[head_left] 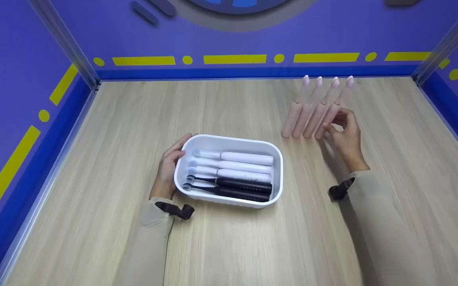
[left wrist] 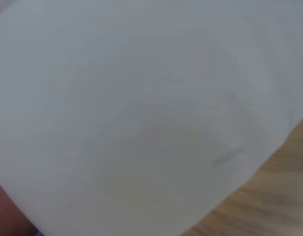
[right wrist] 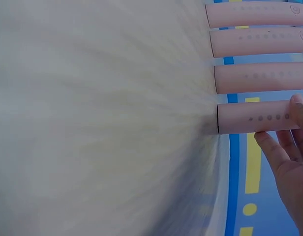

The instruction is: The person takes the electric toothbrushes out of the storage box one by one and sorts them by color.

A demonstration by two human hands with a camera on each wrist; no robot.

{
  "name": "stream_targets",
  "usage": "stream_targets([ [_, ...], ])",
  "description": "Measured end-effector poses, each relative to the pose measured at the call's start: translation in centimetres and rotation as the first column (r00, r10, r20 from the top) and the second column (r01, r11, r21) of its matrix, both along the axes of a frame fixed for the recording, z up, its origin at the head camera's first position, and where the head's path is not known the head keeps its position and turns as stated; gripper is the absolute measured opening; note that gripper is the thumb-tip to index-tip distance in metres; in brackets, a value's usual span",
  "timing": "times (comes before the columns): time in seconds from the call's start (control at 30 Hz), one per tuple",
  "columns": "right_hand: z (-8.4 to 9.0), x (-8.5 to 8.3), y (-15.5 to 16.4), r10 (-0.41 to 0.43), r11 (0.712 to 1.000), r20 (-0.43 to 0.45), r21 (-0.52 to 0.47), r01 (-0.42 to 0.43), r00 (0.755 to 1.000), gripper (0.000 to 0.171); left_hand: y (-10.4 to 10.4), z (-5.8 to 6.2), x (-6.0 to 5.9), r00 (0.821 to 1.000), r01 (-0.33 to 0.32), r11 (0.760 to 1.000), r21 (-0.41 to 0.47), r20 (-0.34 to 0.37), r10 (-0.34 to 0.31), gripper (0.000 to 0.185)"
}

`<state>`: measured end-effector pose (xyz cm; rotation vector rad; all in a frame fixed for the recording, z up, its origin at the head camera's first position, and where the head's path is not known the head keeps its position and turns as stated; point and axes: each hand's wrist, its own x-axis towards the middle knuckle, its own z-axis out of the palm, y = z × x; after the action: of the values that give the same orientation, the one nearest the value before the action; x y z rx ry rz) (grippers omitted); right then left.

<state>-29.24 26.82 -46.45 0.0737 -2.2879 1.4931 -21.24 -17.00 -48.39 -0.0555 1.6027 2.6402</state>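
My left hand (head_left: 167,171) grips the left end of a white plastic bin (head_left: 229,138), thumb at its rim. Inside lie three white electric toothbrushes (head_left: 247,158) and two black ones (head_left: 245,184), heads toward the left. The left wrist view is mostly filled by the bin's blurred outer wall (left wrist: 141,98). Several pink electric toothbrushes stand upright in a row at the right. My right hand (head_left: 347,137) pinches the rightmost pink electric toothbrush (head_left: 327,121) by its handle. In the right wrist view, the thumb and fingers meet its handle (right wrist: 235,118) above the base.
The other pink toothbrushes (head_left: 291,120) stand close to the left of the held one. Blue-purple panels (head_left: 233,43) with yellow marks bound the wooden table (head_left: 133,119) at the back and sides.
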Motion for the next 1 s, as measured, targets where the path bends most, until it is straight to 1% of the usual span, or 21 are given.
stream_targets([
  [0.23, 0.0, 0.0, -0.1, 0.011, 1.000, -0.036, 0.001, -0.011, 0.999, 0.045, 0.0, -0.1, -0.1, 1.000, -0.002, 1.000, -0.010, -0.012, 0.002, 0.055],
  [0.43, 0.1, 0.3, 0.0, -0.010, 0.999, -0.011, 0.040, 0.010, 1.000, 0.046, 0.0, -0.2, -0.1, 1.000, -0.002, 0.999, -0.035, -0.022, 0.002, 0.055],
  [0.73, 0.2, 0.6, 0.0, 0.003, 1.000, -0.004, -0.009, -0.003, 1.000, 0.046, 0.0, -0.4, -0.2, 1.000, 0.005, 0.999, -0.053, -0.026, -0.006, 0.055],
  [1.0, 2.9, 2.6, -1.4, 0.016, 1.000, 0.000, -0.019, -0.016, 1.000, 0.046, -0.1, -0.3, -0.2, 0.999, 0.006, 0.999, -0.046, -0.036, -0.007, 0.055],
])
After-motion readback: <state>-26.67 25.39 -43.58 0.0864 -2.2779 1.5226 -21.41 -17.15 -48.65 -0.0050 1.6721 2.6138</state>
